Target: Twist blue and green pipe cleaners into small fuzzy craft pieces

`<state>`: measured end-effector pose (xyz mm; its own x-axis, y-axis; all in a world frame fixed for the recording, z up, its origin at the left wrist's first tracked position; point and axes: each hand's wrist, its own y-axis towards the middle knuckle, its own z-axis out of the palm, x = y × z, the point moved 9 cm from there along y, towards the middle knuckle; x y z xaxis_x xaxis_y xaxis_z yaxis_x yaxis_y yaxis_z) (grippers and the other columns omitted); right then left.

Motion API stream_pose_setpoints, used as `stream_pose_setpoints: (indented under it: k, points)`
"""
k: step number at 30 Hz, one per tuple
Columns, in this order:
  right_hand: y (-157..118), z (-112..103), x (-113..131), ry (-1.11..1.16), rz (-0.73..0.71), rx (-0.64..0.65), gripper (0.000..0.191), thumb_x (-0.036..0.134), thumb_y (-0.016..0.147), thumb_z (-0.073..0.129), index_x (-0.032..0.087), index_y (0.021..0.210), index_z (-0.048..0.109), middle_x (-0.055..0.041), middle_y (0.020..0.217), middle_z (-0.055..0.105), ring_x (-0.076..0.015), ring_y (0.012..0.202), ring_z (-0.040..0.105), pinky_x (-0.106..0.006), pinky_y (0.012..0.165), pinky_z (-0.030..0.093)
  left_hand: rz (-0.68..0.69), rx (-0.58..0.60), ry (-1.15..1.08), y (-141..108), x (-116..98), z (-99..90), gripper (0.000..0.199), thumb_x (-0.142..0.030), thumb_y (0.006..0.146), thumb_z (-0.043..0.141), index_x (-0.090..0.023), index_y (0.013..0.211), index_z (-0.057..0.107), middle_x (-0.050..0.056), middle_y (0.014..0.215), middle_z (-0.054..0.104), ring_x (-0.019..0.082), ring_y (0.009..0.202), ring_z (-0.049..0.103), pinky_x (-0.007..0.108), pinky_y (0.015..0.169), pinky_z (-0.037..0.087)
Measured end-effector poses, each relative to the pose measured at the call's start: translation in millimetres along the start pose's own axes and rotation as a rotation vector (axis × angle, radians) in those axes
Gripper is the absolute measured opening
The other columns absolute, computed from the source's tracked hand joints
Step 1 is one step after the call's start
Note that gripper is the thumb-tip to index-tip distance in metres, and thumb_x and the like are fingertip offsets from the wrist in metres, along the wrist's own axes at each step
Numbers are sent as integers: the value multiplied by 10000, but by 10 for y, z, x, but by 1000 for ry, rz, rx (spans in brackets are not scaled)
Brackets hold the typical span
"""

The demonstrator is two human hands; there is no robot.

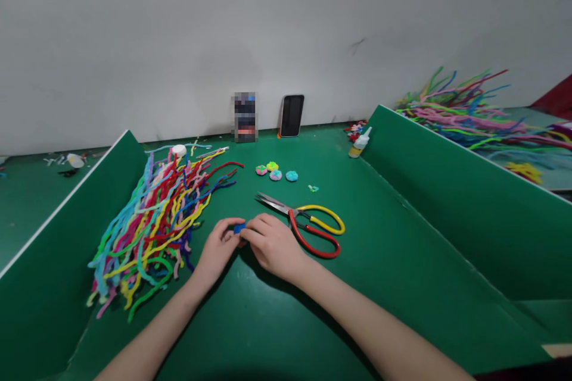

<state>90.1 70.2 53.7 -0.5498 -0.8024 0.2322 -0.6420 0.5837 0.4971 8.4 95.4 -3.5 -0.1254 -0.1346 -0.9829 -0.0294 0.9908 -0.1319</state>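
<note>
A small blue fuzzy piece (239,228) is pinched between my two hands above the green table (250,315). My left hand (220,248) grips it from the left with bent fingers. From the right, my right hand (269,243) closes its fingertips on the same piece, partly covering it. Scissors (292,212) with one red and one yellow handle lie just beyond my right hand, blades pointing left. Several small round fuzzy pieces (276,175) in pink, yellow, lilac and light blue sit farther back, with a small green-blue scrap (313,189) to their right.
A pile of coloured fuzzy stems (156,220) lies at left, with a white round item (179,150) behind it. Low green partitions flank the table. A glue bottle (360,144) leans at back right; a phone (292,115) stands against the wall. More stems (473,119) lie beyond the right partition.
</note>
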Motion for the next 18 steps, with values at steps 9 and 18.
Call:
stream_pose_setpoints:
  k: [9,18]
  points:
    - [-74,-147,-366,334,349,-250,177,203,780,413,133,923,490,-93,888,578,-180,839,500,-325,745,406,-25,-25,-115,-15,12,-10,255,-245,563,547,-170,799,489,-50,706,528,80,567,522,224,603,425]
    - [-53,-164,-375,473,372,-255,93,142,761,415,177,711,485,-44,766,539,-154,784,494,-305,728,405,25,-40,-119,-16,5,-18,241,-231,570,552,-175,792,476,-41,715,511,89,604,526,233,629,431]
